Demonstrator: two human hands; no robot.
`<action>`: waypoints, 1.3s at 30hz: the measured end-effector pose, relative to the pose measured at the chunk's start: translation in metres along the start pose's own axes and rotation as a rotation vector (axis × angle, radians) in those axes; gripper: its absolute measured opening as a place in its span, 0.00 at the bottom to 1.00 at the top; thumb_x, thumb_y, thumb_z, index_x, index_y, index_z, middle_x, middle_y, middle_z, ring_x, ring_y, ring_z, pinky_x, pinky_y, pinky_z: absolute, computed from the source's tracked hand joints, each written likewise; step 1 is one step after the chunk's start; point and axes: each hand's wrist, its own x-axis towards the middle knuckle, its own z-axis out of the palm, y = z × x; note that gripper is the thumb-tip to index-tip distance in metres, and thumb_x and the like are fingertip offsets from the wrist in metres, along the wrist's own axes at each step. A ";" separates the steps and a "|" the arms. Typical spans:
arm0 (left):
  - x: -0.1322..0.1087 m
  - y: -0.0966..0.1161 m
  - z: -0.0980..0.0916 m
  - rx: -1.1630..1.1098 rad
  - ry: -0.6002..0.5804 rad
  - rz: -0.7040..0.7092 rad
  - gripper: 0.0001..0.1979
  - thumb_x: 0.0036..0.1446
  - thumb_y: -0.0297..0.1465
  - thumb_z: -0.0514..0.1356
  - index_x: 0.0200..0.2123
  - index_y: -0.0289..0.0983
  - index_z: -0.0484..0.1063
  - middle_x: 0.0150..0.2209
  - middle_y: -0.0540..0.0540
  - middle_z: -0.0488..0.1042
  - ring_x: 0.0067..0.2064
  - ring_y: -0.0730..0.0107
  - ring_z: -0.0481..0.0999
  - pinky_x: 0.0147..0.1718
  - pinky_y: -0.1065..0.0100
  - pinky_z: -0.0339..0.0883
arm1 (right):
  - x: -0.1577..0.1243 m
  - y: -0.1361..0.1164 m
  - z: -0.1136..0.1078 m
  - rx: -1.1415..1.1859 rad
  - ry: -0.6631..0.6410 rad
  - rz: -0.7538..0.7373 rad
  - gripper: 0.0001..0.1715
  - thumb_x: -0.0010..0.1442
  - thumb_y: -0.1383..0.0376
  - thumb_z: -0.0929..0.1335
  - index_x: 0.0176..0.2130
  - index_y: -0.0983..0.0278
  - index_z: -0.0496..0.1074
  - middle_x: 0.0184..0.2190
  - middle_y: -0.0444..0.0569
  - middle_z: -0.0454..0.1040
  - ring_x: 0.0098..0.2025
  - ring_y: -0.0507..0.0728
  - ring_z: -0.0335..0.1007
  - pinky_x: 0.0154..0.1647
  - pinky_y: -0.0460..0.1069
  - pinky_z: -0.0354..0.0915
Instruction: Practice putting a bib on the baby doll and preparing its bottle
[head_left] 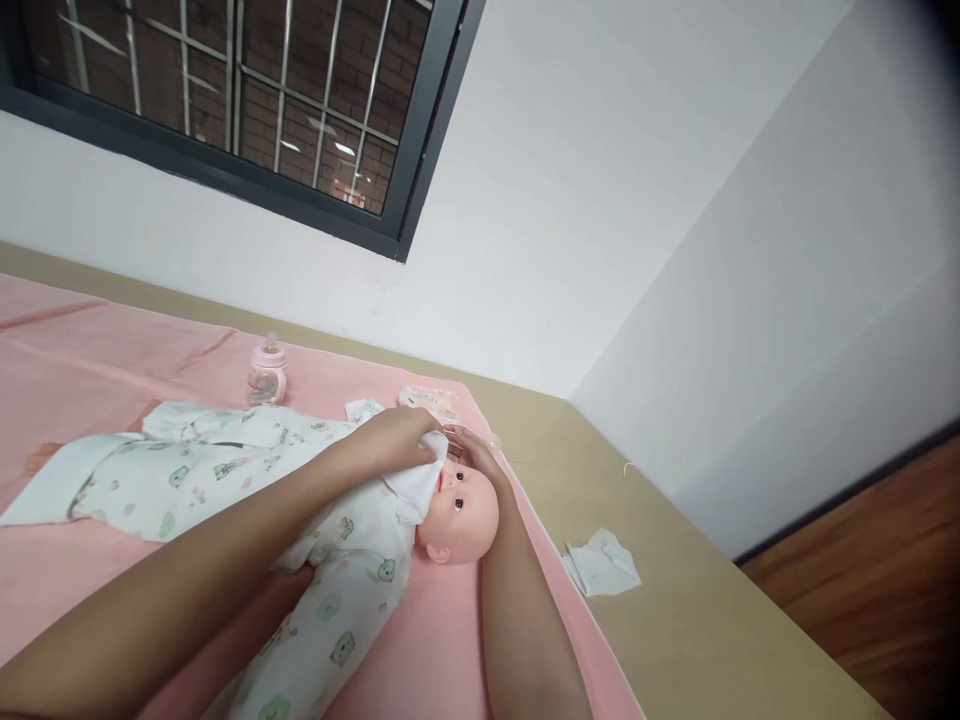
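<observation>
A baby doll (463,510) lies on its back, dressed in a white outfit (255,460) printed with green and pink figures. Its bald head points to the right. At the neck, my left hand (397,437) is closed on a white cloth (421,485), which covers the chin; I cannot tell whether it is a bib or part of the outfit. My right hand (472,452) reaches past the top of the head to its far side, fingers bent near the cloth's edge. The head hides part of that hand, so its grip cannot be made out.
A pink baby bottle (268,372) stands on the pink sheet (45,370) beyond the doll. Near the sheet's far corner lies a clear plastic packet (429,401). A crumpled white tissue (602,565) rests on the tan surface (697,640) at right. A barred window (247,90) is above.
</observation>
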 end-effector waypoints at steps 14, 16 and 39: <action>-0.006 -0.015 -0.031 -0.045 0.243 0.071 0.08 0.57 0.31 0.57 0.36 0.37 0.76 0.42 0.45 0.75 0.43 0.60 0.74 0.42 0.64 0.64 | -0.044 -0.135 0.043 -0.324 -0.313 -0.449 0.17 0.58 0.57 0.71 0.47 0.57 0.72 0.53 0.49 0.72 0.58 0.57 0.65 0.61 0.56 0.61; -0.006 -0.018 -0.033 -0.042 0.248 0.075 0.10 0.57 0.31 0.56 0.36 0.38 0.77 0.41 0.45 0.75 0.43 0.60 0.74 0.41 0.64 0.64 | -0.054 -0.143 0.060 -0.458 -0.399 -0.462 0.18 0.60 0.57 0.69 0.50 0.57 0.71 0.55 0.49 0.70 0.59 0.57 0.64 0.61 0.56 0.60; -0.033 -0.079 -0.096 -0.175 0.573 -0.339 0.17 0.55 0.36 0.61 0.48 0.41 0.73 0.51 0.47 0.72 0.50 0.60 0.72 0.42 0.68 0.65 | -0.040 -0.137 0.057 -0.608 0.144 -0.361 0.15 0.50 0.56 0.70 0.30 0.65 0.70 0.31 0.47 0.73 0.35 0.53 0.67 0.38 0.47 0.62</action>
